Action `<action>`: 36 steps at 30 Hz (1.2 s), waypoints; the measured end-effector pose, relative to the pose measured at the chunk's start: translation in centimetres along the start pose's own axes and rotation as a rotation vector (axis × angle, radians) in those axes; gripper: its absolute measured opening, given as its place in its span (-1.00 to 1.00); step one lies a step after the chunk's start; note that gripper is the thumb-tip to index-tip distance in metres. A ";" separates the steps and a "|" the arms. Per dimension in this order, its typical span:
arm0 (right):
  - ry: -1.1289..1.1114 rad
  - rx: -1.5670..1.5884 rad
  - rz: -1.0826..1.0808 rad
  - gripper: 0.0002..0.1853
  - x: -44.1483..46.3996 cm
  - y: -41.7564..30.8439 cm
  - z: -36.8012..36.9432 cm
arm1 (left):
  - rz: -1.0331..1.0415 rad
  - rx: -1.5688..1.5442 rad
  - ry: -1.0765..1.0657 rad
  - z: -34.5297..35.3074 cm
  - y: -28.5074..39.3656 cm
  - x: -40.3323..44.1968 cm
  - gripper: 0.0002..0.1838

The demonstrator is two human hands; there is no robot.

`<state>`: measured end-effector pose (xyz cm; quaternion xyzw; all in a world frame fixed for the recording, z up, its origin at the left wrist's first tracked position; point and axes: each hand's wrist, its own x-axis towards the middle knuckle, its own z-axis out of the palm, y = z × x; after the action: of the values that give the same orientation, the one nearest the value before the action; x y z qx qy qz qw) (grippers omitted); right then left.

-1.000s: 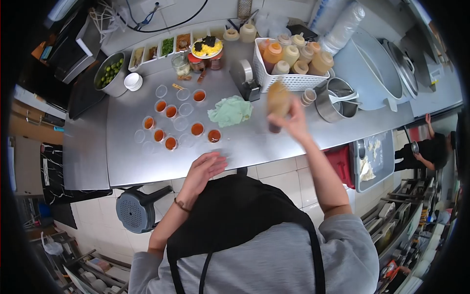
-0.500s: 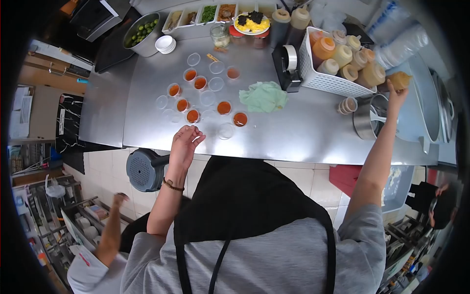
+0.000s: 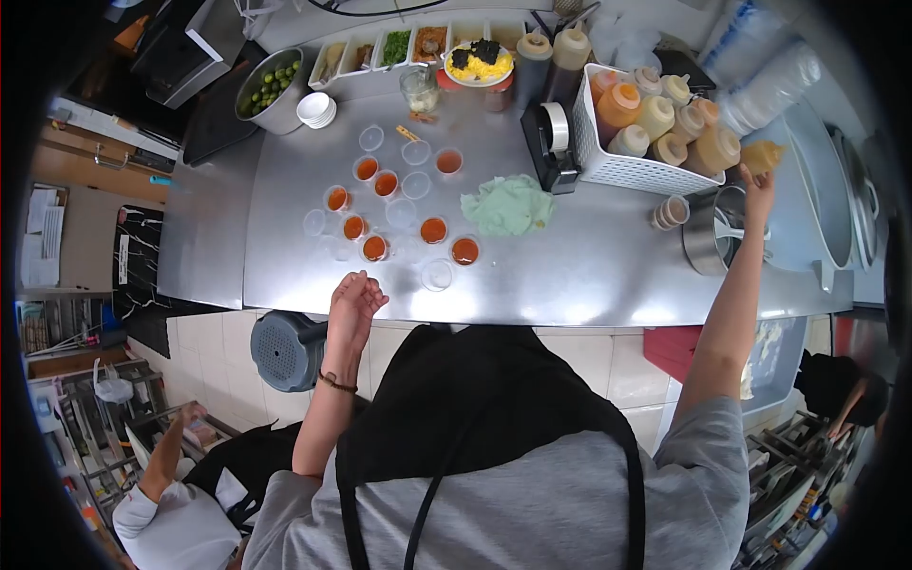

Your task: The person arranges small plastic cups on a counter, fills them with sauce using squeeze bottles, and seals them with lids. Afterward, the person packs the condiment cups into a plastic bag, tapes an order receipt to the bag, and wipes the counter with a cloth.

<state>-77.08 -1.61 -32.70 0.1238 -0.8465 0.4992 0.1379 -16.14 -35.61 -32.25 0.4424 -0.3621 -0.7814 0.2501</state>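
My right hand (image 3: 758, 185) is closed on an amber squeeze bottle (image 3: 763, 154), tilted with its nozzle to the right, beside the white basket (image 3: 655, 173) of squeeze bottles. My left hand (image 3: 355, 306) hangs over the counter's front edge, its fingers loosely bent and apart, with nothing visible in them. Nearest to it are a small clear cup of red-orange sauce (image 3: 375, 248) and a clear lid (image 3: 437, 275). Several similar cups, such as one sauce cup (image 3: 465, 251), stand among flat clear lids (image 3: 401, 212).
Around the steel counter (image 3: 570, 275) are a green cloth (image 3: 510, 204), a tape dispenser (image 3: 553, 147), stacked cups (image 3: 671, 212), a metal pot (image 3: 705, 236) with utensils and a pot of limes (image 3: 285, 109). A grey stool (image 3: 285, 351) and a co-worker (image 3: 176, 522) are at lower left.
My right hand and the squeeze bottle have shifted slightly left, close to the basket's right end. My left hand has stayed near the front edge. The co-worker at lower left has moved an arm.
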 end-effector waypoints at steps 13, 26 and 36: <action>-0.672 -0.253 -0.855 -0.55 -29.7 -17.8 18.0 | 0.091 0.187 -0.096 -1.0 2.8 -0.3 -0.84; -0.795 -0.460 -0.750 -0.42 -37.2 -15.2 12.8 | 0.062 0.195 -0.174 -3.6 2.9 1.1 -0.82; -1.192 -0.504 -0.535 -0.80 -29.1 -14.2 6.4 | 0.106 0.176 -0.198 -3.7 3.9 1.8 -0.83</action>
<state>-45.76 -11.88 -34.52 0.5448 -0.8082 0.0838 -0.2073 -13.48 -40.54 -31.40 0.3636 -0.4748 -0.7723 0.2143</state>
